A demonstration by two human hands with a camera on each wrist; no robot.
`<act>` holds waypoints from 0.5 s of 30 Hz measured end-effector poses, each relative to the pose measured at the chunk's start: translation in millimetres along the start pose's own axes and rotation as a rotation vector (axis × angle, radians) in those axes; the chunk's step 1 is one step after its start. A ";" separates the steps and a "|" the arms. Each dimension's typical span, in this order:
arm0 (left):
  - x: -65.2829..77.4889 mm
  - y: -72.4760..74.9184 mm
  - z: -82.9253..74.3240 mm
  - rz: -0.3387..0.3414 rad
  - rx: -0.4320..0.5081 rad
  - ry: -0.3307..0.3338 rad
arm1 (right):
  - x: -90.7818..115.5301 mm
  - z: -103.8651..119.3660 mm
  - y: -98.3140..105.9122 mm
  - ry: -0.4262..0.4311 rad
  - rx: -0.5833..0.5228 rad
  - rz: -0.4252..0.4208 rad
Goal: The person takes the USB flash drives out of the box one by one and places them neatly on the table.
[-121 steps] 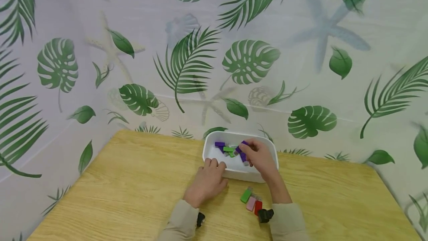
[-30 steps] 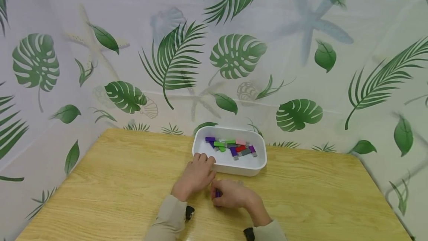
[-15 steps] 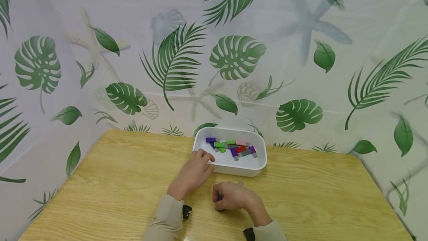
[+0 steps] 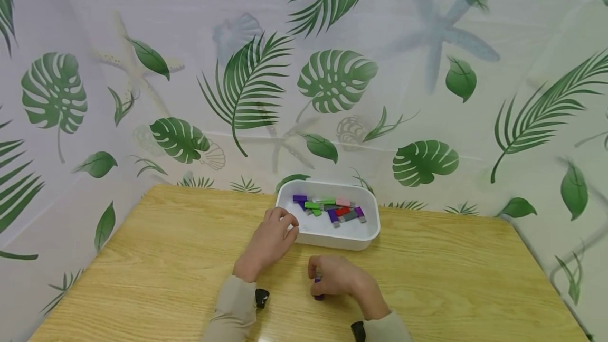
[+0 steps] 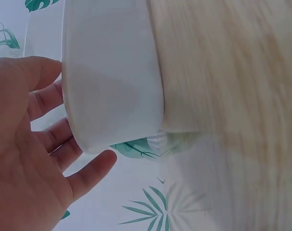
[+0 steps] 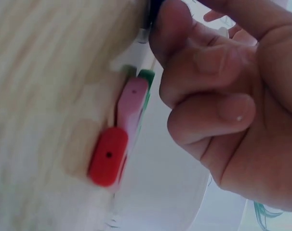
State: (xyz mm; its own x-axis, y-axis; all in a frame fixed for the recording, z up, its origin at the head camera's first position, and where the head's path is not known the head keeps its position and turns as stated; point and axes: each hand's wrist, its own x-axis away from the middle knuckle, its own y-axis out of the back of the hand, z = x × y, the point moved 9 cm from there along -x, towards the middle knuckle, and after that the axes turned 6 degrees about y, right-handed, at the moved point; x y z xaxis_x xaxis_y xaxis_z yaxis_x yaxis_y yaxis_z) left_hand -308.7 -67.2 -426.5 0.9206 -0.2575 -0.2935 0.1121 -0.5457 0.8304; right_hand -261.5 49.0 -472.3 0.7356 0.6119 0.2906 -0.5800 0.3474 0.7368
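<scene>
Between thumb and fingertips my right hand (image 4: 339, 277) pinches a purple USB stick (image 4: 319, 289) low over the table, in front of a white bin. Only a dark edge of that stick shows in the right wrist view. Red (image 6: 107, 159), pink (image 6: 132, 103) and green (image 6: 147, 76) USB sticks lie side by side on the table near the right hand, which hides them in the head view. My left hand (image 4: 266, 237) is at the left front corner of the white bin (image 4: 328, 239), its fingers loosely bent at the rim and holding nothing.
Inside the bin several USB sticks lie loose, among them a red one (image 4: 342, 211), a pink one (image 4: 342, 202) and a grey one (image 4: 350, 216). The bin stands near the back edge of the wooden table (image 4: 451, 273), before a leaf-patterned cloth (image 4: 351, 83).
Four seconds ago my right hand held a purple stick inside the bin; now it holds one over the table. Lately it has shifted slightly right, while my left hand slid left along the rim.
</scene>
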 end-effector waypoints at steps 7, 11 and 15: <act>0.0 -3.3 3.6 0.051 -0.017 0.037 | 4.1 -4.4 0.8 -0.018 -0.041 0.005; -0.8 -4.0 3.7 0.068 -0.031 0.043 | 5.0 -8.0 0.1 -0.036 -0.044 0.017; -0.6 -2.8 2.8 0.064 -0.042 0.033 | 6.4 -11.4 -0.4 -0.052 -0.038 0.026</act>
State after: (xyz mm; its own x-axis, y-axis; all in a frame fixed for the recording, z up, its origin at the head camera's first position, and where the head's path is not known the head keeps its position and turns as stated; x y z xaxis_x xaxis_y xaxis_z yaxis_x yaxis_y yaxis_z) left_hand -310.6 -67.8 -430.1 0.9381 -0.2639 -0.2244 0.0680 -0.4949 0.8663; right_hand -260.6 60.9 -477.6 0.7367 0.5840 0.3410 -0.6112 0.3591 0.7053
